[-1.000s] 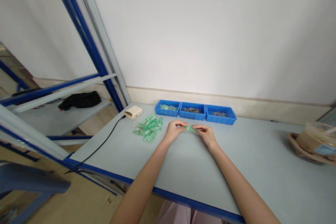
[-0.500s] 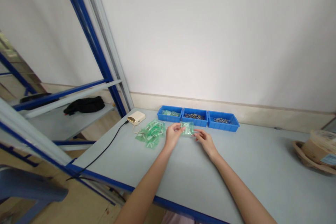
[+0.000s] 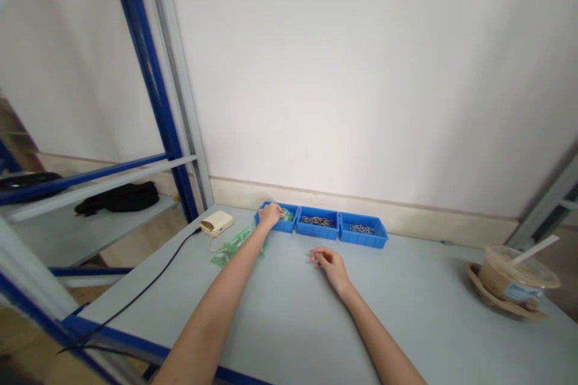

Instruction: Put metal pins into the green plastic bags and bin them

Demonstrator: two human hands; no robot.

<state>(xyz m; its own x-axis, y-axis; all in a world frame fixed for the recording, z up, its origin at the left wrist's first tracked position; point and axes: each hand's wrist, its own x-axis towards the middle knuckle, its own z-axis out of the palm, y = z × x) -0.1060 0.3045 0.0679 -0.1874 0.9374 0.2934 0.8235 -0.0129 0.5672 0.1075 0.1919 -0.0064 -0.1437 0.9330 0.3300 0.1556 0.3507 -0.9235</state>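
My left hand (image 3: 270, 215) reaches into the left blue bin (image 3: 283, 227), its fingers bent down onto a green plastic packet (image 3: 288, 215). The undersides of those fingers are hidden. Above the table, in front of the bins, my right hand (image 3: 330, 264) has its fingers curled and pinched together. Anything between its fingertips is too small to make out. A pile of green packets (image 3: 232, 248) with pale pieces inside lies on the table, partly behind my left forearm.
Metal screw-like pieces fill the middle bin (image 3: 317, 230) and the right bin (image 3: 363, 239). A cream-coloured device (image 3: 217, 222) with a black cable (image 3: 158, 280) sits at left. A plastic drink cup (image 3: 510, 277) stands in a cardboard holder (image 3: 485, 295) at right. Behind the table (image 3: 311, 325) rises a white wall.
My left hand has left the packet held before me and moved into the left bin. My right hand has drawn back a little towards me. The view has turned right.
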